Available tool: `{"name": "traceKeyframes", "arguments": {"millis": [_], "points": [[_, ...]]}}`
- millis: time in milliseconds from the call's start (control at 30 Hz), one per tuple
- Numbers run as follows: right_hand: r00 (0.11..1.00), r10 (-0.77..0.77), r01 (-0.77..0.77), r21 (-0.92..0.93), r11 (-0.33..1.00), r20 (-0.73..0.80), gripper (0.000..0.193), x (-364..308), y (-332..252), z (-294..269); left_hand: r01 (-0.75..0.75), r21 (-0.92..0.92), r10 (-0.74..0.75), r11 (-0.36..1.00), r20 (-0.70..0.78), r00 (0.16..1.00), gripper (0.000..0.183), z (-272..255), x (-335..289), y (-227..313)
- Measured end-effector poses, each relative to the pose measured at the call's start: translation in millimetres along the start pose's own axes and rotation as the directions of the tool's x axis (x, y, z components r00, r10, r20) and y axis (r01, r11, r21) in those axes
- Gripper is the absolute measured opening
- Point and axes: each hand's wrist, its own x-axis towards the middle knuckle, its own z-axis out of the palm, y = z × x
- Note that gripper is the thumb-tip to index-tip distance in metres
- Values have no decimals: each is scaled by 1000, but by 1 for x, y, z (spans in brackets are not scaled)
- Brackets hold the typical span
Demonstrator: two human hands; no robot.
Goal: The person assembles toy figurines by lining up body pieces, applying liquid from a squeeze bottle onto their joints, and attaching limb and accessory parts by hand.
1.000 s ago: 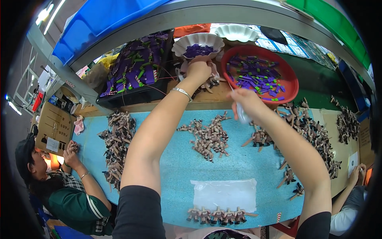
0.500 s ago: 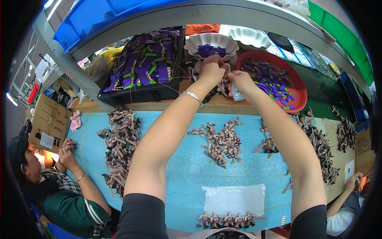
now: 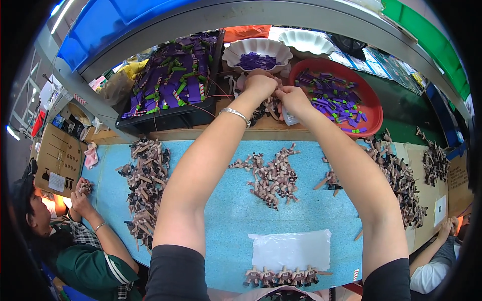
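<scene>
At the far edge of the blue table, both arms reach up to the wooden ledge. My left hand (image 3: 261, 84) is closed, its fingertips turned away from view. Close against it, my right hand (image 3: 294, 100) pinches with thumb and forefinger; whatever lies between the fingers is too small or hidden to make out. Just below the right hand is a white, bottle-like object (image 3: 289, 118). Small brown and black doll figures (image 3: 271, 108) lie on the ledge under the hands. A white scalloped bowl of purple pieces (image 3: 232, 54) stands right behind.
A black crate (image 3: 170, 120) of purple and green strips is left, a red basin (image 3: 374, 120) right. Figure piles (image 3: 145, 185) (image 3: 273, 178) (image 3: 396, 175) cover parts of the table. Several figures (image 3: 283, 277) line a white sheet (image 3: 291, 250). Co-workers sit left (image 3: 95, 256) and right (image 3: 434, 261). A metal shelf beam (image 3: 251, 17) crosses overhead.
The whole view has shifted slightly, so everything sits a little further left and up. Both hands stay together at the ledge, with only small finger movement.
</scene>
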Motion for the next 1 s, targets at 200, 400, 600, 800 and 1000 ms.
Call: {"name": "traceKeyframes", "arguments": {"millis": [200,400,600,800,1000], "points": [[1000,10,-11,-40,999,-21,26,-4,0,-4,-8,-34,10,999,65,998,24,8,20,-6],[998,58,-59,-66,996,-16,24,-26,-1,3,39,54,-35,998,-72,997,29,5,32,-20],[926,-264,297,90,951,-268,17,-28,12,-14,-190,191,224,963,-176,959,29,8,-2,-12],[746,-597,535,-266,802,-296,11,-26,43,-12,-372,57,373,926,-262,890,32,-1,-40,-6],[594,-727,600,-413,685,-344,6,-21,55,-10,-465,-220,438,857,-162,884,23,-29,-128,-4]]}}
